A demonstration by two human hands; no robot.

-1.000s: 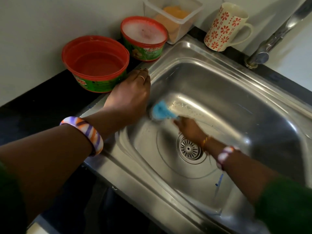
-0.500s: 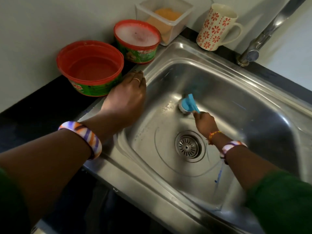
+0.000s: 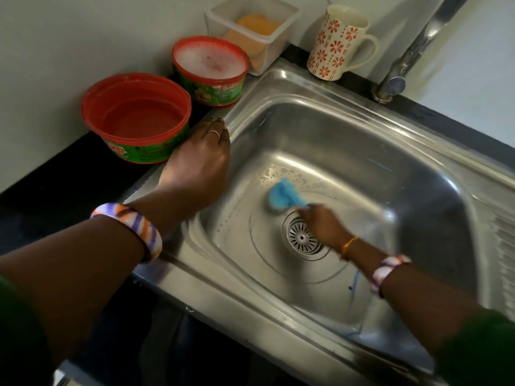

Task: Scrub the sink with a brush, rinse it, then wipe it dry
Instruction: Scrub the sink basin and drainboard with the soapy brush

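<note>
Gripping brush (image 3: 284, 196) handle-toward-wrist, right hand (image 3: 323, 227) in sink (image 3: 362, 129).

Pale wall (image 3: 69, 37), black countertop (image 3: 50, 174), seemingly dim

Single head-worn view, close above the sink (image 3: 348, 112), facing forward-down.

My left hand (image 3: 195, 168) lies palm down, fingers straight and together, forearm reaching in from the lower left with a striped bangle at the wrist. My right hand (image 3: 323, 222), blurred, has its fingers curled in a grip, forearm entering from the lower right.
</note>
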